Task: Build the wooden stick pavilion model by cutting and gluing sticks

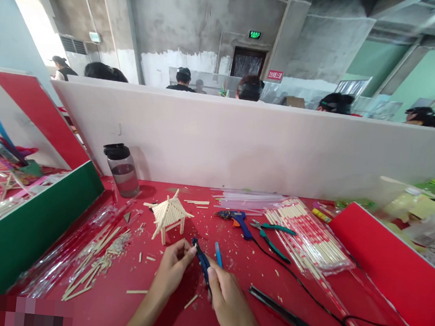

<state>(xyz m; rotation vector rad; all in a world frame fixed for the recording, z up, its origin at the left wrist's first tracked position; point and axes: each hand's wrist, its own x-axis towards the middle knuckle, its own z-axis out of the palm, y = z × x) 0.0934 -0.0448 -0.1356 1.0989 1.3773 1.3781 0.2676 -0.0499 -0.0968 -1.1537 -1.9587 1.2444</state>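
My left hand (175, 262) is closed in a pinch at the head of a dark blue hand tool (203, 262). A tiny pale bit shows by its fingertips, too small to name. My right hand (224, 292) wraps round the tool's body; its exact kind is unclear. Just beyond my left hand stands a small hut model (170, 215) of pale wooden sticks, with a peaked roof and legs. A blue pen-like stick (218, 254) lies past my right hand. Short stick pieces (191, 301) are scattered on the red table (102, 316) around both hands.
A glue gun (237, 220), green-handled pliers (275, 235) and a black cutter knife (283, 313) lie to the right, near a trailing black cable. Bagged sticks (310, 233) lie beyond. A water bottle (122, 172) stands back left. Green (42, 223) and red (387, 271) panels border the sides.
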